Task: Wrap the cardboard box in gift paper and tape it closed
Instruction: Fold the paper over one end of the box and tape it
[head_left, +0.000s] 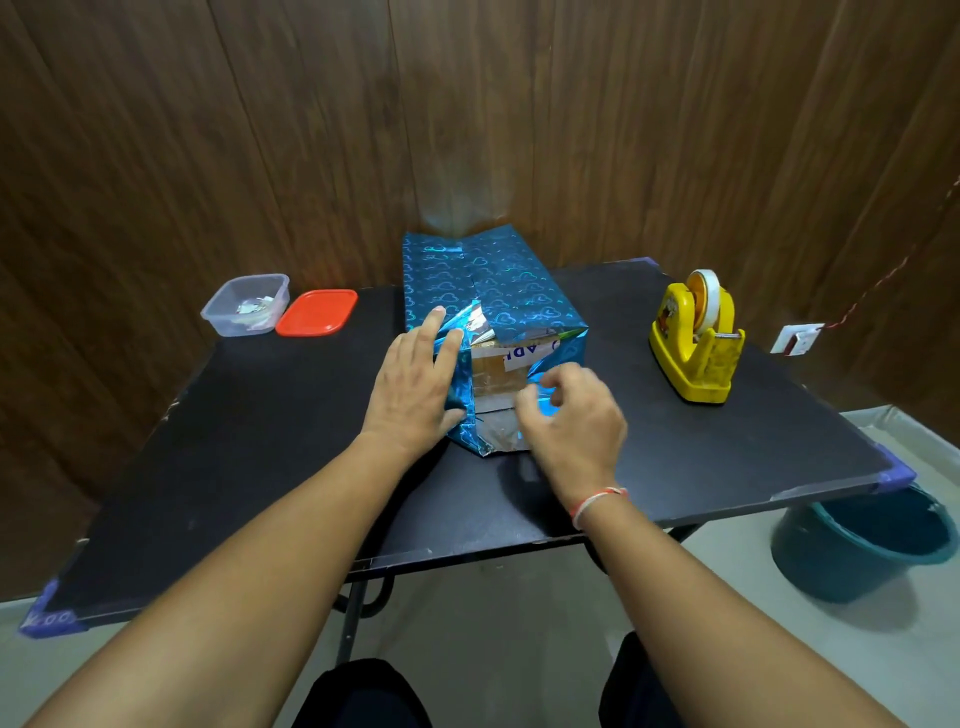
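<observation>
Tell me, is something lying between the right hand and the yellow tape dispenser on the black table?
Nothing visible does. The right hand is at the near end of the blue gift-wrapped cardboard box, and only bare black table lies between it and the yellow tape dispenser.

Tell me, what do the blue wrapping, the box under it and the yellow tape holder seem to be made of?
The gift paper looks like metallic foil paper: glossy, holographic heart pattern, silvery underside where it folds back. The cardboard box looks like plain brown card, matte, seemingly with a white label on its bare end. The tape dispenser looks like moulded yellow plastic, smooth and slightly shiny; what weights it inside cannot be seen.
</observation>
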